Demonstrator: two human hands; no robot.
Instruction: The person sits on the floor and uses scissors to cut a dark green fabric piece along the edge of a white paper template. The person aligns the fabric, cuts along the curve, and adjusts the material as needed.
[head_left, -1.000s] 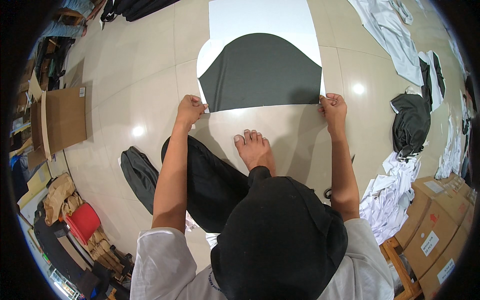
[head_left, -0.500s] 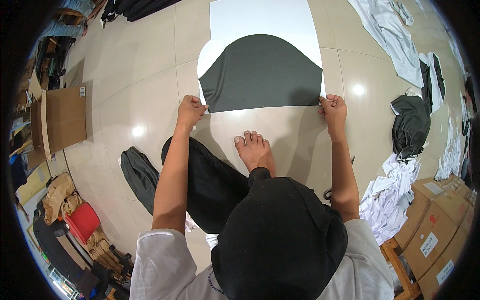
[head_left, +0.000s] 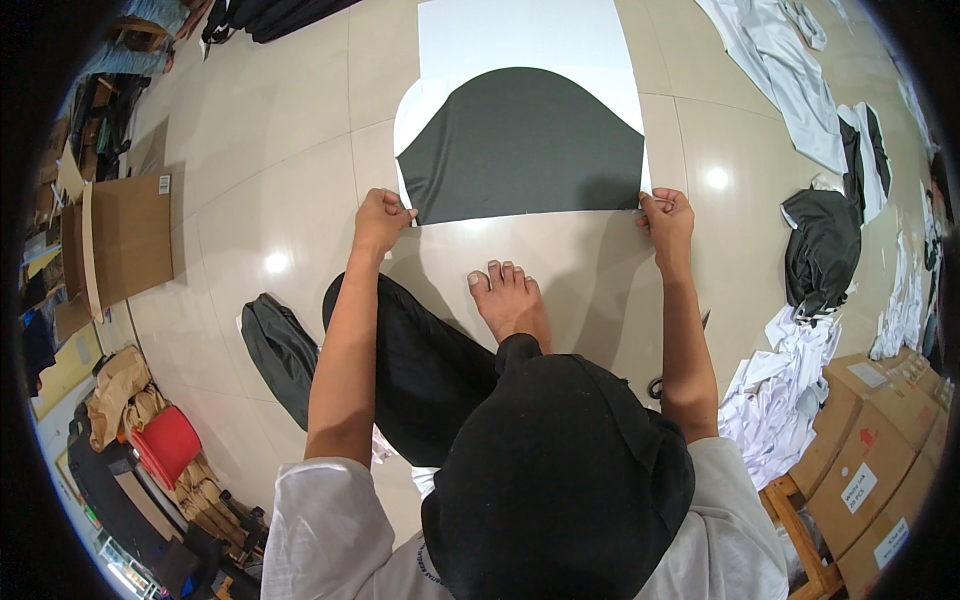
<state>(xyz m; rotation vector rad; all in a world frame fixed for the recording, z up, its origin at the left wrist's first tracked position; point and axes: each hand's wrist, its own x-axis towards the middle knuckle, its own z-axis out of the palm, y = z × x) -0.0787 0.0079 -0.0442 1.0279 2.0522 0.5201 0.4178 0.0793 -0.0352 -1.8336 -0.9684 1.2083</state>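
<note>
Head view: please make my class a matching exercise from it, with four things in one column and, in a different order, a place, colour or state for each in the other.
Column one
1. Fabric panel
2. Left hand
3. Right hand
4. Cardboard box with flaps

Column two
A. Fingers at the near right corner of the flat piece
B. Brown, toward the left side of the picture
C. Dark grey, with a domed far edge
D. Fingers at the near left corner of the flat piece

Right pairs: 1-C, 2-D, 3-A, 4-B
</note>
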